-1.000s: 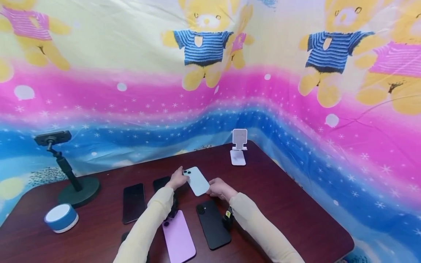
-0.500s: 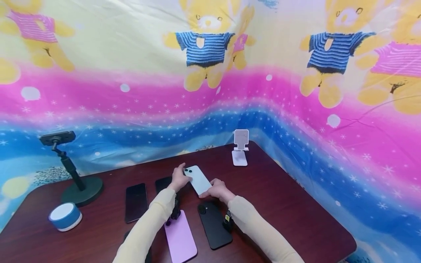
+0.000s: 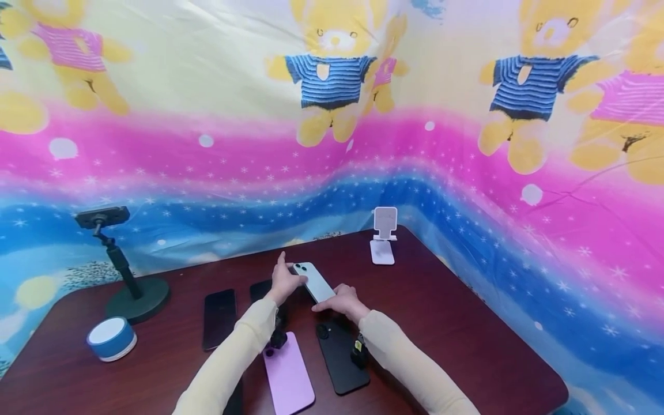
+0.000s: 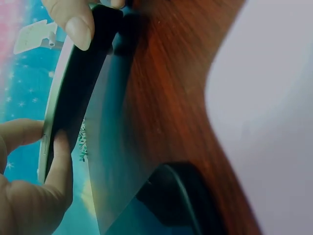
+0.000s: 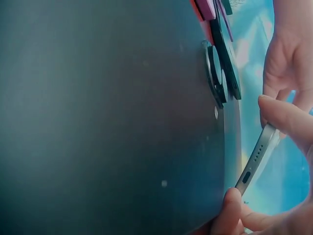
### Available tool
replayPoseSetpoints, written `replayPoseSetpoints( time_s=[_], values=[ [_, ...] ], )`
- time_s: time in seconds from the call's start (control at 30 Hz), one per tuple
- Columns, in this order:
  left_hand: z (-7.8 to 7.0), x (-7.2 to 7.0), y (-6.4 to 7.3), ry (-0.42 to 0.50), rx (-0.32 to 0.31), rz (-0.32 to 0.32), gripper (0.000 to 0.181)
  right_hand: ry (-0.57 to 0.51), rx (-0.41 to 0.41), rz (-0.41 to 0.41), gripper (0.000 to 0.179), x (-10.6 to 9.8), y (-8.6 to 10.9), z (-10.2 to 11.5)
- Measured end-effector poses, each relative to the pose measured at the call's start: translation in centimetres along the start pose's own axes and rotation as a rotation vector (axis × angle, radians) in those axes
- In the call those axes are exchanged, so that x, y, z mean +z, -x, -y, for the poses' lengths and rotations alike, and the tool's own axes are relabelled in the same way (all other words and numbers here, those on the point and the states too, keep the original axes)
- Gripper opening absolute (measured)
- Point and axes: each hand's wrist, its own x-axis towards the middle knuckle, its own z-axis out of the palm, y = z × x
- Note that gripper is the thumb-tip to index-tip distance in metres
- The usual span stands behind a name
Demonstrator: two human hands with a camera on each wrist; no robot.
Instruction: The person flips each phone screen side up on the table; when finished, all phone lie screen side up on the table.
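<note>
A white smartphone point(image 3: 317, 283), back up with its cameras at the far left corner, is tilted above the table between both hands. My left hand point(image 3: 284, 281) pinches its camera end; in the left wrist view, a finger point(image 4: 59, 161) presses the dark screen side. My right hand point(image 3: 343, 302) grips the near end, thumb and fingers on opposite edges. The right wrist view shows the phone's charging-port edge point(image 5: 254, 159) between them. Below lie a lilac phone point(image 3: 289, 374) and a black phone point(image 3: 339, 357). Another dark phone point(image 3: 259, 289) is partly hidden behind my left hand.
A white folding phone stand point(image 3: 384, 236) is at the table's far right corner. A dark round-based phone holder point(image 3: 137, 300) and a blue-and-white round tub point(image 3: 111, 339) stand at left. A dark phone point(image 3: 219, 318) lies nearby; another is mostly under the left sleeve.
The white phone has been raised and tilted from lying nearly flat. My right hand has shifted its hold across the near end. The view has turned slightly left.
</note>
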Motion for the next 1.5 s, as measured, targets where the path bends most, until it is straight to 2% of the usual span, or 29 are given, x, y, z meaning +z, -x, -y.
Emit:
replayPoseSetpoints(
  time_s=[0.07, 0.17, 0.23, 0.33, 0.5, 0.63, 0.97, 1.2, 1.37, 1.5],
  values=[
    [0.0, 0.0, 0.2, 0.043, -0.008, 0.009, 0.101, -0.015, 0.001, 0.015, 0.063, -0.1, -0.1, -0.2],
    [0.3, -0.3, 0.3, 0.173, -0.031, 0.057, 0.099, -0.046, -0.018, 0.063, 0.061, -0.3, -0.4, -0.5],
    [0.7, -0.5, 0.2, 0.269, -0.031, 0.121, 0.09, -0.078, -0.039, 0.109, 0.061, -0.5, -0.6, -0.8],
    [1.2, -1.1, 0.2, 0.366, -0.005, 0.217, 0.074, -0.119, -0.079, 0.183, 0.061, -0.8, -0.9, -1.1],
    [1.6, -1.9, 0.4, 0.389, 0.084, 0.336, 0.069, -0.167, -0.093, 0.266, 0.063, -1.3, -1.3, -1.6],
    [1.8, -2.0, 0.5, 0.394, 0.14, 0.389, 0.072, -0.175, -0.091, 0.314, 0.064, -1.8, -1.4, -2.0],
    [2.0, -1.2, 0.9, 0.414, 0.185, 0.463, 0.084, -0.206, -0.142, 0.428, 0.057, -2.1, -1.5, -2.4],
    [2.1, -1.1, 1.1, 0.467, 0.216, 0.426, 0.082, -0.201, -0.161, 0.458, 0.06, -1.8, -1.6, -2.6],
    [2.2, -1.0, 1.2, 0.48, 0.208, 0.406, 0.081, -0.16, -0.18, 0.421, 0.066, -1.7, -1.4, -2.1],
    [1.9, -0.9, 1.2, 0.46, 0.19, 0.358, 0.082, -0.121, -0.236, 0.317, 0.072, -1.1, -0.9, -1.4]
  ],
)
